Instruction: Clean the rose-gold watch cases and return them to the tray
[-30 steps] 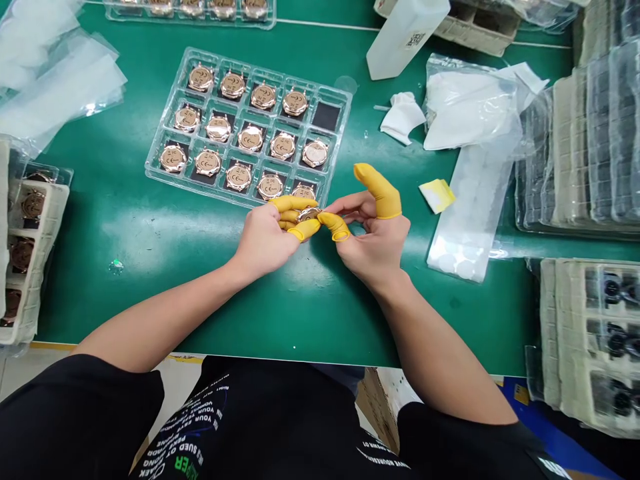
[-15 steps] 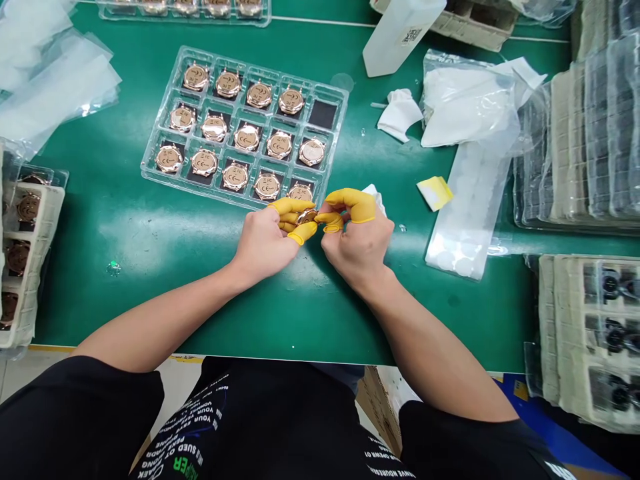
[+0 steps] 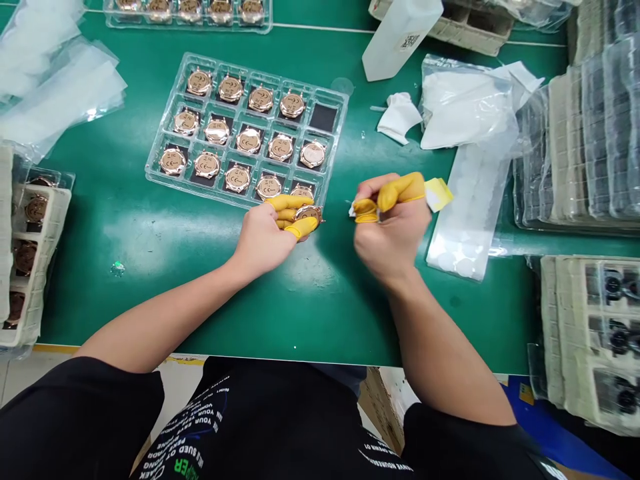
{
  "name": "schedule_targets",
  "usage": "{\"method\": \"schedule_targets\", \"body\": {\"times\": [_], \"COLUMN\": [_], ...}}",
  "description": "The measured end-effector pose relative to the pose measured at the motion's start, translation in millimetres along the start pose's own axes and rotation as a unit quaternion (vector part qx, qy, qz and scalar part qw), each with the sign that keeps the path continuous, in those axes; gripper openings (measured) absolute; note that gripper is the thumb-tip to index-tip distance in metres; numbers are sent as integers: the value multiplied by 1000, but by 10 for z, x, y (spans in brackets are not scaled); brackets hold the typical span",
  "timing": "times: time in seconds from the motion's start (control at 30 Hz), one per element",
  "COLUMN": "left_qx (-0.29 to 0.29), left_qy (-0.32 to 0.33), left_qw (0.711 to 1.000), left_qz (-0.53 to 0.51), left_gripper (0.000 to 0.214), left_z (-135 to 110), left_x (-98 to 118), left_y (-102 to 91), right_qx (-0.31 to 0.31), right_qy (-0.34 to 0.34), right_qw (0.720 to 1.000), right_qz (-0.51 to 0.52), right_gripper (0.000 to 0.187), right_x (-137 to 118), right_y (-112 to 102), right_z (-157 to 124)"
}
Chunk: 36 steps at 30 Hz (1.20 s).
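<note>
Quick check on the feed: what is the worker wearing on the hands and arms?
Both the left hand and the right hand have yellow rubber finger covers rolled over the thumb and nearest fingertips, with no full gloves. The forearms are bare, with no watch or bands. Short black sleeves belong to a black shirt with white and green lettering.

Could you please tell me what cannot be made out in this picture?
Head view:
watch case in left hand: mostly covered by finger cots.
white scrap in right hand: hidden in closed grip.
engravings in clear tray: too small.
far tray: cut by top edge.
</note>
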<state>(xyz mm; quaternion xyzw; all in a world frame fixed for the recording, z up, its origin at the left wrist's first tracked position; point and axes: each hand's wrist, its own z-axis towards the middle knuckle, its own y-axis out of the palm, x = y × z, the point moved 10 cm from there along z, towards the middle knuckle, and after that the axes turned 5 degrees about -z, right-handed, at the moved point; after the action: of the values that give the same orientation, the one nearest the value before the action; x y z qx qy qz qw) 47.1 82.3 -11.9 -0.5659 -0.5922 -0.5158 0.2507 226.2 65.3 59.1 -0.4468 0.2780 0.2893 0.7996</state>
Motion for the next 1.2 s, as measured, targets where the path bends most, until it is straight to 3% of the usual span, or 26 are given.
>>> {"method": "schedule_targets", "body": {"times": [0.07, 0.13, 0.2, 0.27, 0.33, 0.4, 0.47, 0.5, 0.57, 0.67, 0.8, 0.93, 1.2], "left_qx": [6, 8, 3, -3, -5, -5, -3, -2, -3, -5, -4, -6, -5], "left_qy": [-11, -19, -22, -23, -22, -21, -19, -18, -18, -18, -21, -22, -23], "left_qw": [1000, 1000, 1000, 1000, 1000, 1000, 1000, 1000, 1000, 1000, 1000, 1000, 1000], "left_qz": [-8, -10, -10, -8, -7, -6, -6, -6, -4, -3, -9, -15, -8], "left_gripper": [36, 37, 37, 37, 38, 38, 38, 37, 37, 36, 35, 35, 35], "left_z": [0, 1, 1, -1, -4, -7, -9, -9, -9, -5, 1, 1, -1], "left_x": [-3, -12, -16, -17, -15, -11, -4, -1, 5, 11, 7, 2, 14], "left_y": [-13, -19, -10, 2, 7, 7, 4, 3, 3, 7, 3, 11, 10], "right_qx": [-10, -30, -61, -110, -89, 11, 94, 107, 88, 4, -95, -164, -186], "right_qy": [86, 182, 269, 314, 289, 226, 193, 195, 210, 251, 316, 313, 306], "right_qw": [996, 980, 940, 903, 899, 906, 920, 937, 968, 966, 935, 916, 888], "right_qz": [-5, -74, -199, -271, -316, -357, -329, -270, -104, 58, 130, 190, 288], "right_gripper": [25, 28, 30, 31, 32, 34, 33, 30, 23, 21, 31, 44, 48], "right_x": [247, 545, 832, 1033, 1060, 937, 854, 868, 931, 970, 982, 869, 699], "right_y": [-196, -400, -573, -611, -664, -826, -969, -991, -929, -706, -455, -268, -84], "right_z": [96, 168, 193, 195, 266, 353, 354, 341, 318, 268, 152, 95, 70]}}
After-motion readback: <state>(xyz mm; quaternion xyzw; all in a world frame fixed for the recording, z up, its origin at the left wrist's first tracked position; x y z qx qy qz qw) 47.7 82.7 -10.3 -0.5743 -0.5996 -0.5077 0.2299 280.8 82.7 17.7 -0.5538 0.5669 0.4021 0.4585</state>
